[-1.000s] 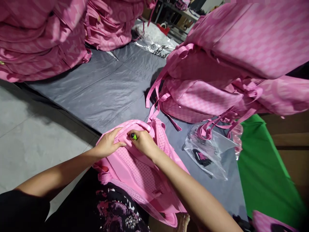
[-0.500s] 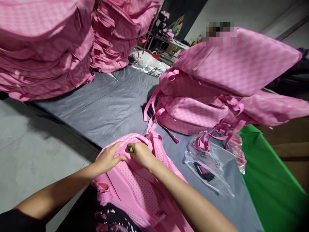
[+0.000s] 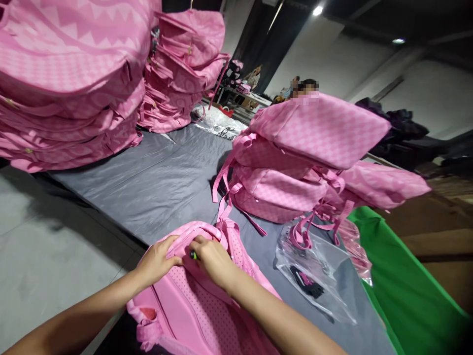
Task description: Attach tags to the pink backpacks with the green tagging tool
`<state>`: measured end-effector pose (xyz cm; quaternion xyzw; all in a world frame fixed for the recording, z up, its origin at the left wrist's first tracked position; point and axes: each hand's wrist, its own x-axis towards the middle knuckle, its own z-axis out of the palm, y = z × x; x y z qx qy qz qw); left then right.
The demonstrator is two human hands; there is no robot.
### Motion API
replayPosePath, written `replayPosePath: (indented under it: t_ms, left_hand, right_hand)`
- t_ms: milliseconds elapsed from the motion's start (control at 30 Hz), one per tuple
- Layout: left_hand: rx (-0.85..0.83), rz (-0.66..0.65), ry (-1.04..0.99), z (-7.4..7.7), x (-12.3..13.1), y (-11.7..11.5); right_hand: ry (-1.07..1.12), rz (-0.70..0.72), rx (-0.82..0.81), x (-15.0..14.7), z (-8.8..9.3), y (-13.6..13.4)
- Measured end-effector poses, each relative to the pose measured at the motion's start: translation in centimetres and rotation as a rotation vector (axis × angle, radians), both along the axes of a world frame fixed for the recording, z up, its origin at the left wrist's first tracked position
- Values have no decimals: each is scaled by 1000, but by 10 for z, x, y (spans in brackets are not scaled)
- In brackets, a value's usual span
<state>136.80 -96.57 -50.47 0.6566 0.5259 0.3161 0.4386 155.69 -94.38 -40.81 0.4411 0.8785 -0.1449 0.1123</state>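
Observation:
A pink backpack (image 3: 177, 301) lies at the table's near edge, its dotted back panel and straps facing up. My left hand (image 3: 158, 261) grips the fabric near its top, thumb on the panel side and fingers over the edge. Just right of it, my right hand (image 3: 212, 259) is closed round a small black and green tool (image 3: 194, 255), held against the backpack's upper part. Only the tool's end shows; its tip is hidden.
Tall piles of pink backpacks (image 3: 74, 88) stand at the left. More pink backpacks (image 3: 295, 148) are stacked at the right on the grey table cover (image 3: 158, 172). Nearby lie a clear bag (image 3: 314, 271) and green cloth (image 3: 406, 286). A person's head shows behind.
The view has tilted up, showing more of the ceiling. Both hands keep their hold, and the backpack sits slightly lower and further left in view.

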Motion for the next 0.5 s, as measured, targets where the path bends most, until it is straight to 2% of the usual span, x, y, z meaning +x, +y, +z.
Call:
replayPosePath:
  t_ms: [100,200,367,433,467,500]
  left_hand:
    - [-21,37,38,4,2,3]
    - [-1,33,59,1,-1,1]
    - [-14,-10,227,-25,-22,-15]
    - [7,-21,232,-17,-22,-20]
    - [59,-48,215,-4,-16,-23]
    - [131,-99,190,15,-7,-27]
  right_hand:
    - [-284,18,14,33,11,-15]
    - [-419,-144,49,65,19,-42]
    - [-127,-510,128,89,15,-114]
    - [28,-653,41,95,6,-150]
    - [111,-700,-30,99,1,-167]
    - [201,-737,-97,104,-4,-185]
